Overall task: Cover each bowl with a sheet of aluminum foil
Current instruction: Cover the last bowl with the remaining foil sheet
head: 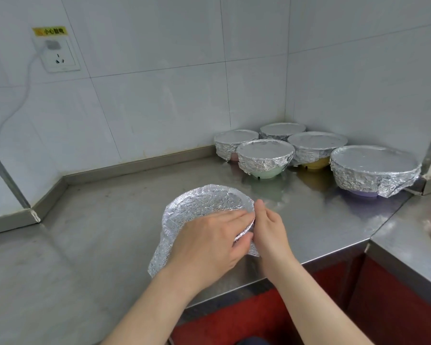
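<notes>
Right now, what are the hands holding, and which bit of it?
The near foil sheet. The left hand and the right hand both pinch its crumpled right edge.

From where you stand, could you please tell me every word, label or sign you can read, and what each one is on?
"小心触电": red characters on the yellow sticker above the wall socket. The last two characters are blurred, so that reading is likely, not certain.
Nothing else can be read: no print shows on the foil-covered bowls, the counter or the tiles.
</notes>
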### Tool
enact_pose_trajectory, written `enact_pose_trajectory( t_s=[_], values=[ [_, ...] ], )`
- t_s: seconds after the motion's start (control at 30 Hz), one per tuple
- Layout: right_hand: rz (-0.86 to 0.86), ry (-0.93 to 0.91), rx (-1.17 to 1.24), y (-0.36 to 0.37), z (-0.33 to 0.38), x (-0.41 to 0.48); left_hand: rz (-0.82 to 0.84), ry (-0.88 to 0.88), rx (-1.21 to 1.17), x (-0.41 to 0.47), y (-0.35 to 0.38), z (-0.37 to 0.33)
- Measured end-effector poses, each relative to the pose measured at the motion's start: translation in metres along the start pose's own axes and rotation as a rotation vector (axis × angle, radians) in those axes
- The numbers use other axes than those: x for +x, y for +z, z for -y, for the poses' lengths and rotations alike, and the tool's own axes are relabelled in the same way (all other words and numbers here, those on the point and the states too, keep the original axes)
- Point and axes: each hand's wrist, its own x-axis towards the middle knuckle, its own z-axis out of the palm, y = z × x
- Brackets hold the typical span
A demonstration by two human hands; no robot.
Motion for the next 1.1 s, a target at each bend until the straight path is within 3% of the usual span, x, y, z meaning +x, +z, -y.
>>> enact_pose_trajectory(
  t_s=[0.2,0.43,0.87,1.1],
  values=[
    [0.027,0.173,0.273,0.0,-0.001,-0.004,-0.028,0.044,-0.005,0.003,0.0,-0.006],
    [-0.037,0.142,0.217,0.008,0.0,-0.006,0.041,0.014,-0.034,0.005,-0.001,-0.006],
    [-0.124,0.22,0.402,0.014,0.012,-0.005,0.112,-0.067,-0.14,0.01,-0.004,-0.013],
    [-0.078,0.265,0.328,0.014,0.012,-0.004,0.169,-0.119,-0.253,0.015,-0.013,-0.007]
  ],
)
